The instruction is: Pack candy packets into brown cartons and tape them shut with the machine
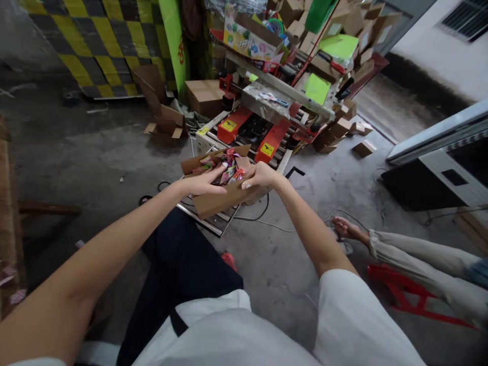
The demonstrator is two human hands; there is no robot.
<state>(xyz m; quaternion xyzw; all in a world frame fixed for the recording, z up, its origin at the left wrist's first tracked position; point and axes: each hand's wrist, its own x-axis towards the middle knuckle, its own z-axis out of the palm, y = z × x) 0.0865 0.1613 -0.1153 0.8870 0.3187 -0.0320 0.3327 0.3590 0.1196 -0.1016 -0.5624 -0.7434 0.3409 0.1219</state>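
An open cardboard box (217, 202) sits in front of me at the near end of the roller conveyor, its flaps raised. Inside lie small, brightly wrapped packets (231, 175) that look like sweets. My left hand (208, 183) reaches over the near flap, its fingers stretched out and resting on the packets, the thumb apart. At the box's right end, my right hand (261, 175) grips the cardboard edge with the thumb toward the near side. Some of its fingers are hidden behind the flap.
Behind the box stands a carton-sealing machine (272, 137) with red side guides. Piled cartons (339, 25) and a printed box (247, 38) are beyond it. An empty carton (168, 122) lies left on the floor. Cables (276, 225) run rightward, near another person's legs (419, 249).
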